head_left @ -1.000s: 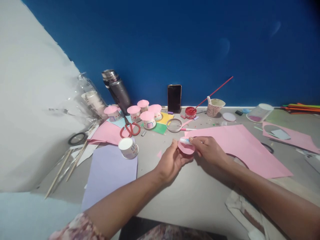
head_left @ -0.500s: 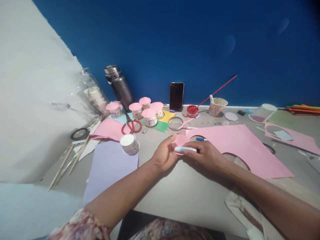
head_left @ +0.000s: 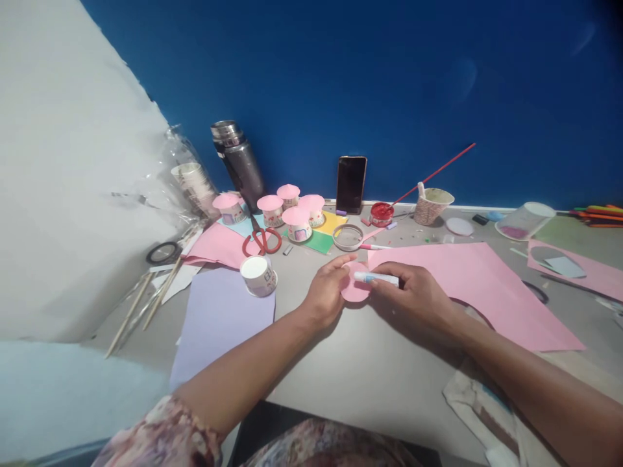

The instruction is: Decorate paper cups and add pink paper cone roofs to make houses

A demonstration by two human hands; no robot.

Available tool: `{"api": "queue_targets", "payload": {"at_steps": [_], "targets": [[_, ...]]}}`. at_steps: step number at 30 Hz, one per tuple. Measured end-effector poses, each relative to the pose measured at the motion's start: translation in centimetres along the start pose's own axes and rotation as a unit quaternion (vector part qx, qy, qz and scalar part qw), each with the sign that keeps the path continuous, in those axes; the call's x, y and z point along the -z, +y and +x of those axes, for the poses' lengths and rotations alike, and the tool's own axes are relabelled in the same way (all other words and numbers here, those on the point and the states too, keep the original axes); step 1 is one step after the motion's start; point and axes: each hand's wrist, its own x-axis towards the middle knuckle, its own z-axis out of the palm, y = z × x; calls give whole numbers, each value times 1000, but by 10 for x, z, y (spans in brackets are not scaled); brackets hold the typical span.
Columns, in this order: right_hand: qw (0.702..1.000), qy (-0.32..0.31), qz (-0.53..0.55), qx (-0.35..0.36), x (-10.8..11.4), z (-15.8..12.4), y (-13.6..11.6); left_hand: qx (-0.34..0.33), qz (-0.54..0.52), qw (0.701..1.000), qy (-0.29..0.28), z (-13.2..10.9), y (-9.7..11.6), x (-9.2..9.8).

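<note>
Nearest, a person's two bare hands meet over a tabletop. The left hand (head_left: 327, 290) pinches a pink paper disc (head_left: 354, 293) by its edge, between thumb and fingers. The right hand (head_left: 413, 293) pinches a white tube (head_left: 376, 278), probably glue, lying across the disc; whether it touches the paper, I cannot tell.

Left of the grip, a small paper cup (head_left: 257, 275) with a drawn window stands on a purple sheet (head_left: 221, 331), its white top bare. Right of the grip lies a large pink sheet (head_left: 487, 279) with a curved cut-out.

Beyond the grip to the left are red-handled scissors (head_left: 263, 241), then five decorated cups (head_left: 299, 226), each already wearing a pink paper top. Judging by these, five are topped and one is left; the held disc is not yet on any cup. Farthest, straight beyond the grip, a phone (head_left: 351, 185) stands against a blue wall (head_left: 316, 78).
</note>
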Motion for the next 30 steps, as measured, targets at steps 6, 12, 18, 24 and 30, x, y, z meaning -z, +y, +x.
{"api": "queue_targets", "payload": {"at_steps": [6,12,18,24,30], "targets": [[996,-10,-66,53,-7,-3,5,-30,72,997,-2,-8,4,-6],[974,-177,138,-9,14,3,7,-44,105,993,21,-4,5,-3],[913,-88,385,-101,18,13,23,-28,80,996,30,0,4,-2],[886,96,434,-135,28,38,51,-35,130,991,19,0,1,1],[910,136,378,-105,48,49,64,-41,205,978,19,-3,4,1]]}}
